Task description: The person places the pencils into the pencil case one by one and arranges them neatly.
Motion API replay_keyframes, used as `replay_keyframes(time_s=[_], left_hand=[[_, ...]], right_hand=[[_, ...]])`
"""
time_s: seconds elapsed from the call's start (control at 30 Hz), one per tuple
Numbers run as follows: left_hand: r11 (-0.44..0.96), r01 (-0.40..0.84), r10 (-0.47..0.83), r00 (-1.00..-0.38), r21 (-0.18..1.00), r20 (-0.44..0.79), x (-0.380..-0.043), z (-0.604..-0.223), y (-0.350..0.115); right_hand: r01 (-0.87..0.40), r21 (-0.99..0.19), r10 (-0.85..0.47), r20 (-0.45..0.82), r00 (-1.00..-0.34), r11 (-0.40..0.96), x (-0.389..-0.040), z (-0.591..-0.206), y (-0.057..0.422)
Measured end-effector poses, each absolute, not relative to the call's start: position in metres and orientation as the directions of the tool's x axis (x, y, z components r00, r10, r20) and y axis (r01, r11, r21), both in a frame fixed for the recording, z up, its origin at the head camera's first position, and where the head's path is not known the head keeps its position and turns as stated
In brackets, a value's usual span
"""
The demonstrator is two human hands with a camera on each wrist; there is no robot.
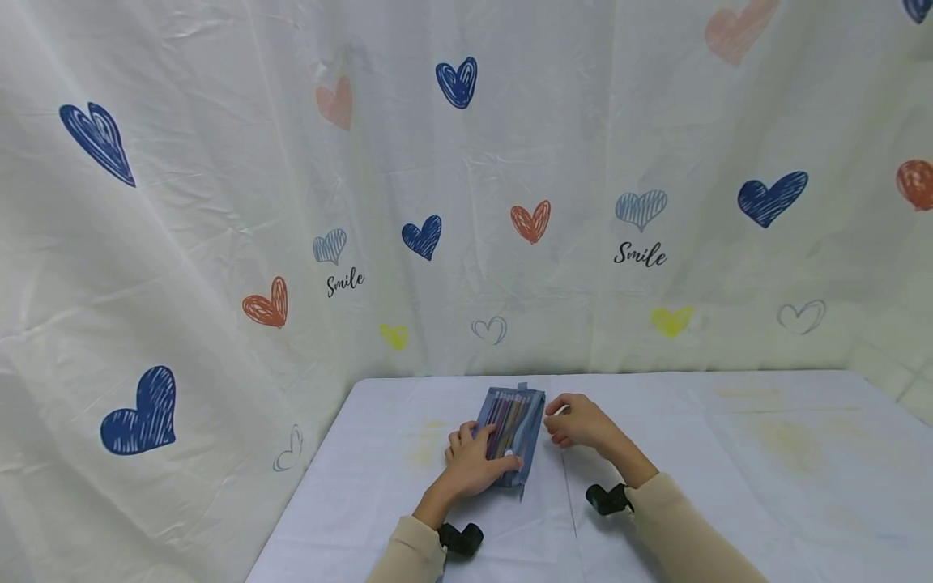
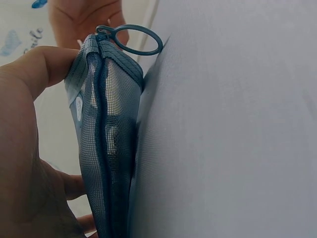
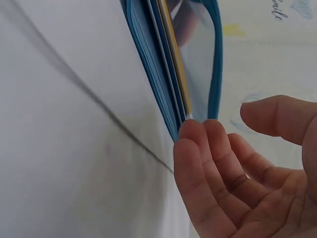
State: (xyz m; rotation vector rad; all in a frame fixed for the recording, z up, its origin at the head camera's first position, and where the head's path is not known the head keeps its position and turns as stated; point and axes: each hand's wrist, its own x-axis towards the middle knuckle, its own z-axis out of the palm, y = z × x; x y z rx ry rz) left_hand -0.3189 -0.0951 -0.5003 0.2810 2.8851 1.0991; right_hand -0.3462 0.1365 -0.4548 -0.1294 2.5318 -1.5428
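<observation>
A blue mesh pencil case (image 1: 526, 449) lies on the table, with a row of coloured pencils (image 1: 508, 414) showing through its clear face. My left hand (image 1: 470, 464) holds it from the left, fingers over the upper face and thumb at the near right corner. A blue ring zipper pull (image 2: 138, 38) hangs at that corner in the left wrist view. Along the right side the case gapes, and pencils (image 3: 174, 59) show inside. My right hand (image 1: 579, 421) is beside this side with fingers loosely bent and thumb apart, holding nothing; whether its fingertips touch the case I cannot tell.
The table wears a white cloth (image 1: 692, 470) with a crease running beside the case. Behind it hangs a white curtain (image 1: 568, 308) printed with hearts. A black wrist camera (image 1: 461, 538) sits on the left wrist, another (image 1: 607, 500) on the right.
</observation>
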Motion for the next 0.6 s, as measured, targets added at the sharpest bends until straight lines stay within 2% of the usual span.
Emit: replay_keyframes(time_s=[0.3, 0.6], left_hand=[[0.724, 0.165, 0.185, -0.982, 0.670, 0.042, -0.321, -0.501, -0.094], [0.695, 0.187, 0.213, -0.976, 0.694, 0.050, -0.319, -0.503, -0.097]], right_hand=[[-0.041, -0.840, -0.177, -0.066, -0.982, 0.541, -0.344, -0.441, 0.167], [-0.065, -0.828, -0.170, -0.037, -0.985, 0.557, -0.346, -0.434, 0.196]])
